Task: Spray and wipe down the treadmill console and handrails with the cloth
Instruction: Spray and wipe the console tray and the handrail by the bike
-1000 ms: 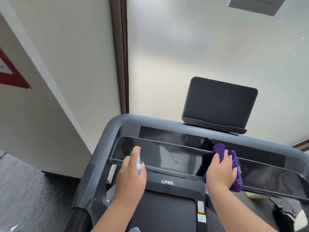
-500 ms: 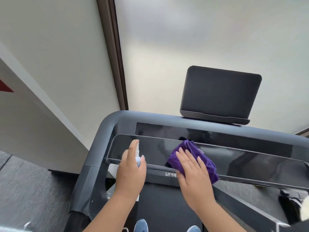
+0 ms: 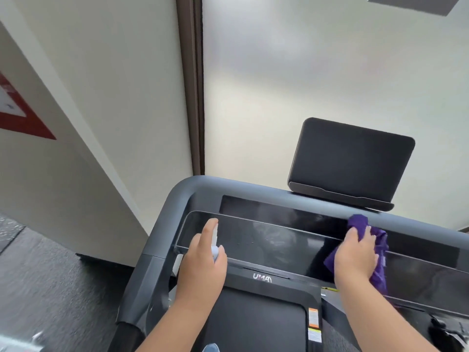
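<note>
The treadmill console (image 3: 266,240) is a wide glossy black panel in a grey frame. My right hand (image 3: 355,255) presses a purple cloth (image 3: 379,257) flat against the right-middle of the panel. My left hand (image 3: 203,262) is wrapped around a small pale spray bottle (image 3: 215,246), index finger stretched up over its top, at the console's left end. Most of the bottle is hidden by the hand. The grey left handrail (image 3: 149,283) runs down from the console's corner.
A dark tablet holder (image 3: 350,158) stands on the console's top edge at right. A white wall with a brown frame strip (image 3: 191,85) rises behind. The black belt deck (image 3: 253,323) lies below, dark rubber floor (image 3: 50,288) to the left.
My right hand has swept the purple cloth from the console's centre to the right. My left hand with the spray bottle stays at the left end.
</note>
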